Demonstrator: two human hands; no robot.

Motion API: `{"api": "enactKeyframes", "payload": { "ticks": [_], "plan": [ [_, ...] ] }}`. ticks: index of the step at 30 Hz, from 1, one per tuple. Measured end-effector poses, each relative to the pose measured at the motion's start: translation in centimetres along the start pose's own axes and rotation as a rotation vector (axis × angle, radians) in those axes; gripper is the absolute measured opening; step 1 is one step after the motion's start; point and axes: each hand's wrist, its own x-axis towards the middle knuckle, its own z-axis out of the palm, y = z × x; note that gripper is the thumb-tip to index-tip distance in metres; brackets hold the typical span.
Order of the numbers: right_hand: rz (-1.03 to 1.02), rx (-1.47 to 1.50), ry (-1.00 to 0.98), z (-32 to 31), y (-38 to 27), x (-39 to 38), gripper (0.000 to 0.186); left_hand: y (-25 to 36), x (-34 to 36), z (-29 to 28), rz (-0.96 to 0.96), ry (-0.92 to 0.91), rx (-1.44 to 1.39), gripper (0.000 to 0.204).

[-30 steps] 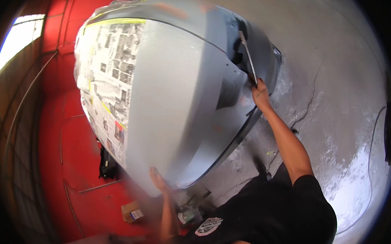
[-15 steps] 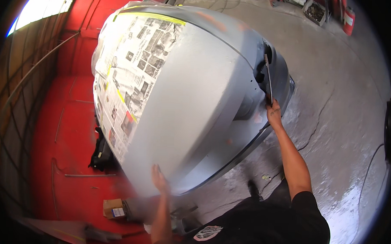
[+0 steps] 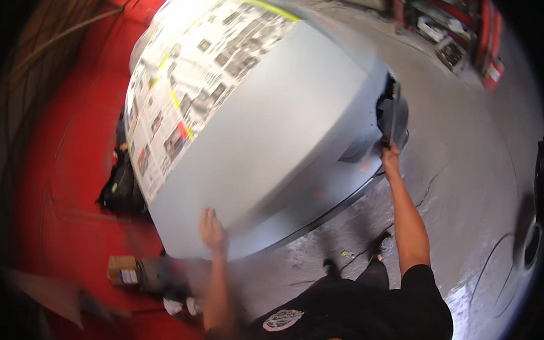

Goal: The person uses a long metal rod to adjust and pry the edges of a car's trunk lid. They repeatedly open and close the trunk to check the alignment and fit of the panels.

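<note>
A car's grey-primed rear panel point(image 3: 248, 151) spreads out before me. Newspaper masking point(image 3: 222, 60) with yellow tape covers its far left side. My left hand point(image 3: 212, 231) lies on the near left part of the panel, slightly blurred, fingers extended and nothing seen in them. At the right side, my right hand point(image 3: 391, 160) is closed around the lower end of a long, thin, dark bar point(image 3: 395, 114). The bar stands up past a dark opening point(image 3: 384, 102) in the bodywork; whether it touches the edge I cannot tell.
A cardboard box point(image 3: 123, 270) sits on the red floor point(image 3: 68, 163) at left, below a black part point(image 3: 123, 186) beside the car. Far right stand a red fire extinguisher point(image 3: 493, 73) and a bin of scraps point(image 3: 450, 53). A cable point(image 3: 483, 270) curves over the grey floor.
The view has shifted and turned slightly. My left hand has slid a little up and left on the panel. My right hand still grips the bar, which now stands more upright.
</note>
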Motion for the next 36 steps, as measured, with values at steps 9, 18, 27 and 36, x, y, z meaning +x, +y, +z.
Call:
{"api": "enactKeyframes", "payload": {
  "ticks": [9, 18, 27, 36],
  "plan": [
    [-0.078, -0.207, 0.019, -4.9, -1.0, -1.5, 0.045, 2.0, 5.6, -5.6, 0.006, 0.160, -0.100, 0.023],
    [-0.155, -0.300, 0.010, -4.8, -9.3, -5.9, 0.047, 0.3, 5.7, -7.9, 0.074, 0.227, -0.102, 0.040],
    [-0.040, -0.022, 0.058, 2.6, -14.6, -20.6, 0.054, -1.1, 4.4, -5.8, 0.150, 0.233, -0.195, 0.053],
    [-0.281, -0.053, -0.273, 15.2, -29.8, -29.6, 0.059, -2.9, -0.1, -0.4, 0.184, 0.289, -0.209, 0.076]
  ]
}}
